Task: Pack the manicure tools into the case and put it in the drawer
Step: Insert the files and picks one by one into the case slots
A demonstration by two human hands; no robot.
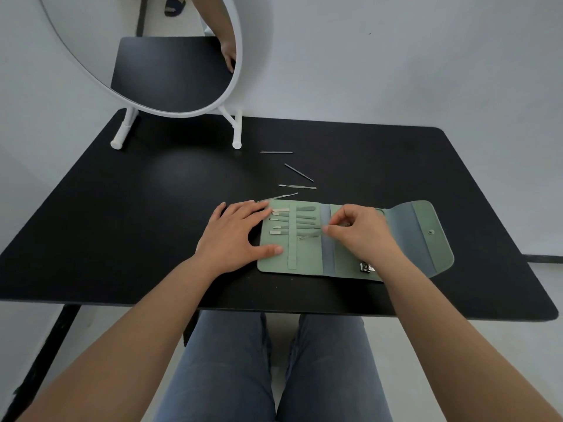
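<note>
A green fold-out manicure case (304,263) lies open on the black table (122,223). Several slim tools sit under its vertical strap (292,239). My left hand (234,236) rests flat on the case's left edge, holding nothing. My right hand (359,229) pinches the end of a thin tool (309,236) lying across the left panel. A nail clipper (367,267) shows in the case beside my right wrist. Loose tools lie beyond the case: a pointed stick (276,152), a dark file (298,172), a double-ended pusher (297,187) and a thin pick (283,196).
A round white-framed mirror (182,71) on a stand occupies the table's far left and reflects a hand. The case's snap flap (426,236) lies open to the right. My knees are under the table's front edge. No drawer is visible.
</note>
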